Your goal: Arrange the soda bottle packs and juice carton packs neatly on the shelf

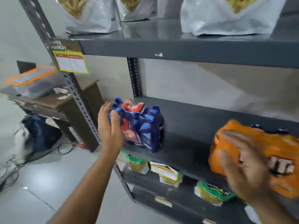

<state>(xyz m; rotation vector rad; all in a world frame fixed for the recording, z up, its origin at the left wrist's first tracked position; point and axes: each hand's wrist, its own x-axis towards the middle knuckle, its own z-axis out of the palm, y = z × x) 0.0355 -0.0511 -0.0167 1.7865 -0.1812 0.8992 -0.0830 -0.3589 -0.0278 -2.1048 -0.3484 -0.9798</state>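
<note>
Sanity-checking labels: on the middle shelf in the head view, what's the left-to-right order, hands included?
left hand → blue soda pack → bare stretch of the middle shelf → right hand, laid on the front of the orange pack.

We find a dark grey metal shelf unit (186, 50) with perforated uprights. On its middle shelf (191, 126), a blue soda bottle pack (142, 126) stands near the left end. An orange pack (262, 152) sits well apart to the right, at the front edge; blur hides whether it rests fully on the board. The top board carries silver snack bags (226, 18). The lower shelf (182, 202) holds green-and-yellow packets (212, 192) in a row.
</note>
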